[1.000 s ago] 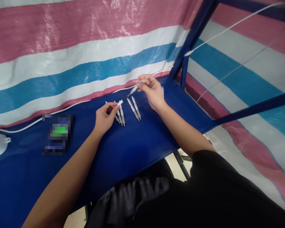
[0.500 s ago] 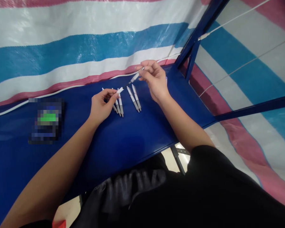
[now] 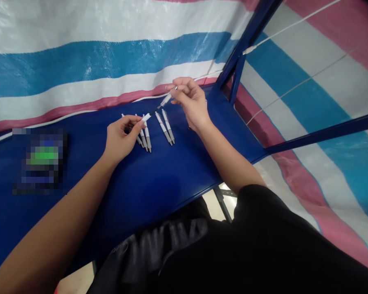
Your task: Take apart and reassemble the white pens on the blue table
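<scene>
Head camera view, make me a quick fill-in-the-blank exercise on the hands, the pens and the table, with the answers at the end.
1. The visible end of the pen part in the left hand is coloured ____.
2. Apart from the group beside that hand, ____ pens lie side by side.
3. The table is coloured ____.
4. The pixelated object is farther from the right hand than from the ____ hand.
Missing words: white; two; blue; left.
</scene>
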